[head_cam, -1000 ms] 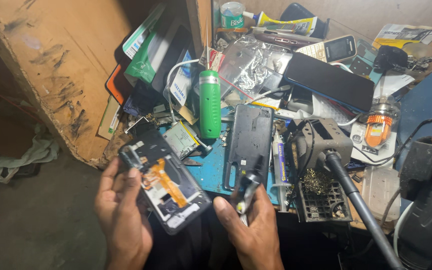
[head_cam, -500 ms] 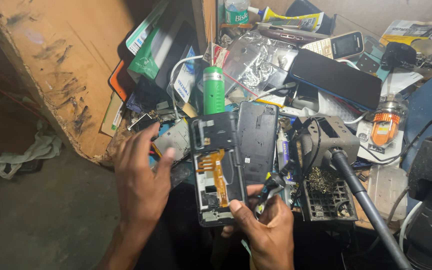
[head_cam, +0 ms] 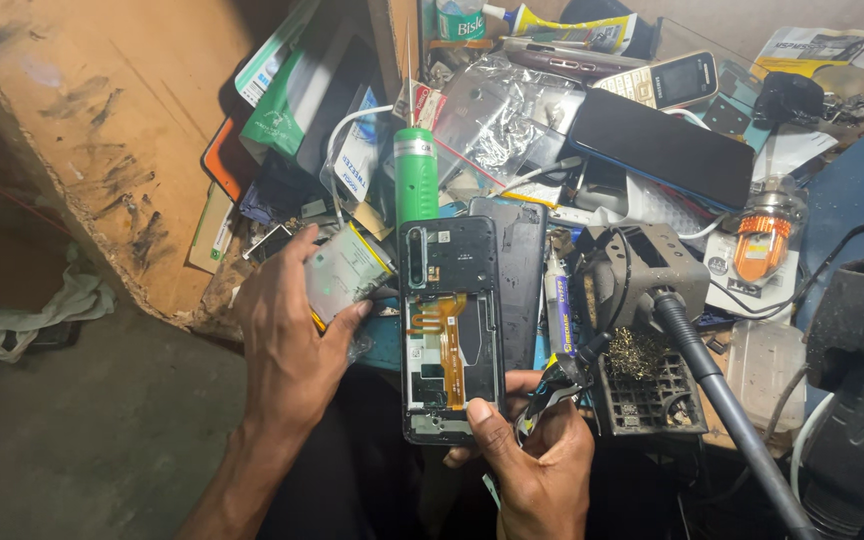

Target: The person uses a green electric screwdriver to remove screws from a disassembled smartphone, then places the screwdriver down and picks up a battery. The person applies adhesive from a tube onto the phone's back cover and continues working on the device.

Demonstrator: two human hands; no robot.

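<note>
The right hand (head_cam: 542, 460) grips the lower end of an opened phone frame (head_cam: 449, 330), thumb pressed on its bottom edge, fingers curled behind it; tweezers (head_cam: 552, 385) are tucked in the same hand. The frame stands upright and facing the camera, back cover off, an orange flex cable (head_cam: 445, 335) running down its middle. The left hand (head_cam: 287, 335) is just beside it, fingers loosely curled around a flat silver battery (head_cam: 342, 272), holding it by its edges. Behind the frame lies a dark phone back cover (head_cam: 519, 270) and a green cylindrical tool (head_cam: 415, 175). To the right sits a soldering iron stand (head_cam: 642, 300) on the cluttered tabletop (head_cam: 742, 420).
</note>
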